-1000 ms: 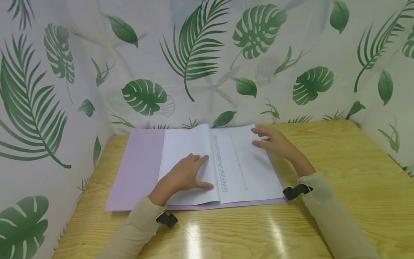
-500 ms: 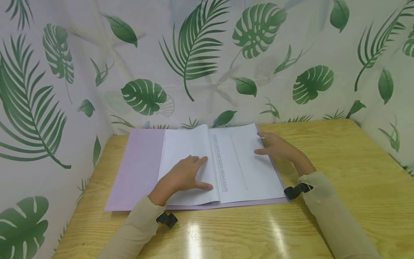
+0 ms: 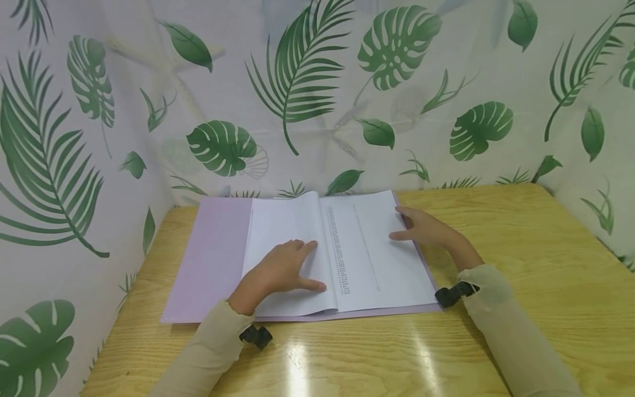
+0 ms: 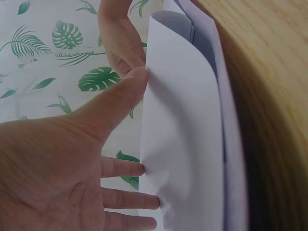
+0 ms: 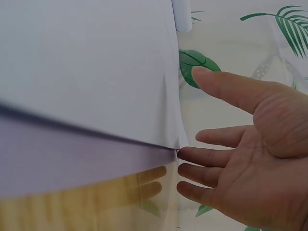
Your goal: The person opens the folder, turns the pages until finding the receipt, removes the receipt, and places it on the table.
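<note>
A purple folder (image 3: 218, 259) lies open on the table, holding white paper sheets (image 3: 387, 253). Columns of small print run down the right-hand page; the left-hand page is blank and curls up near the middle. My left hand (image 3: 283, 267) rests on the left page, thumb and fingers spread, fingertips on the paper (image 4: 183, 130) in the left wrist view. At the folder's right edge is my right hand (image 3: 424, 227), its fingers extended and apart. In the right wrist view a fingertip (image 5: 185, 153) is right at the paper's corner, and nothing is gripped.
The wooden table (image 3: 521, 264) extends right of the folder and in front of it. Behind and at both sides hangs a white cloth (image 3: 317, 94) with green leaf prints. Each wrist wears a black camera strap (image 3: 255, 336).
My right hand has moved slightly down and outward from the page's upper right corner to its right edge. The left hand and the folder stay nearly still.
</note>
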Demonstrator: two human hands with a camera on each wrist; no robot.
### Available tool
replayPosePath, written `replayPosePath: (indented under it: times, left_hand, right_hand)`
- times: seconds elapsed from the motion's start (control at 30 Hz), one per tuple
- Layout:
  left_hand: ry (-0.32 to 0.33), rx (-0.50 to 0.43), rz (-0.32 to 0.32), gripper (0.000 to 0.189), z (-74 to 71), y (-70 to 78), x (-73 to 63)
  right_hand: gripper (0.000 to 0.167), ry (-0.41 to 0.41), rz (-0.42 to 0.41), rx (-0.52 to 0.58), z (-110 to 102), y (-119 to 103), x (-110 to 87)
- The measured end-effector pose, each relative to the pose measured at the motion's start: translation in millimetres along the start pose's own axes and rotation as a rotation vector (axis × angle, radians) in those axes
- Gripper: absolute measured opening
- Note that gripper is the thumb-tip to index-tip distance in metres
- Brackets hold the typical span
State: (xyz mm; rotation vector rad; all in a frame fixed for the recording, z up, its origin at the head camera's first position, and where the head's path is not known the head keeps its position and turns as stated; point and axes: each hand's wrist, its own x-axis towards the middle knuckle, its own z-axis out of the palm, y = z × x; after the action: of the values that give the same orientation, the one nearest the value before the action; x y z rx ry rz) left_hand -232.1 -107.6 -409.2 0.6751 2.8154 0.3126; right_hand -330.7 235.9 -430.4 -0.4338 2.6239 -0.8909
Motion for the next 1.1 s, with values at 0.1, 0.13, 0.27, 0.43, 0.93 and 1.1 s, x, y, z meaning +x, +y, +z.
replayPosePath:
  times: [0.1, 0.13, 0.27, 0.43, 0.93, 1.1]
  left_hand:
    - [-0.001, -0.006, 0.000, 0.101, -0.3, 0.3, -0.5]
    - [0.001, -0.009, 0.001, 0.101, -0.1, 0.2, -0.5]
    - [0.004, -0.016, 0.004, 0.101, 0.3, 0.0, -0.7]
    - [0.008, -0.014, 0.006, 0.100, 0.9, -0.3, -0.6]
    - [-0.024, -0.018, -0.025, 0.099, 0.2, 1.2, 0.4]
    - [-0.035, -0.026, -0.039, 0.098, -0.6, 1.8, 0.5]
  right_hand:
    - [0.088, 0.006, -0.006, 0.000, -0.3, -1.3, 0.4]
    - [0.087, 0.010, -0.008, 0.001, -0.7, -1.7, 0.3]
    - [0.081, 0.040, -0.019, 0.031, -3.4, -1.0, -0.4]
    - [0.071, 0.082, -0.036, 0.132, -7.8, 1.7, -1.1]
    - [0.063, 0.125, -0.051, 0.219, -14.0, 2.2, -3.5]
    - [0.047, 0.081, -0.070, 0.281, -16.9, 3.3, -6.8]
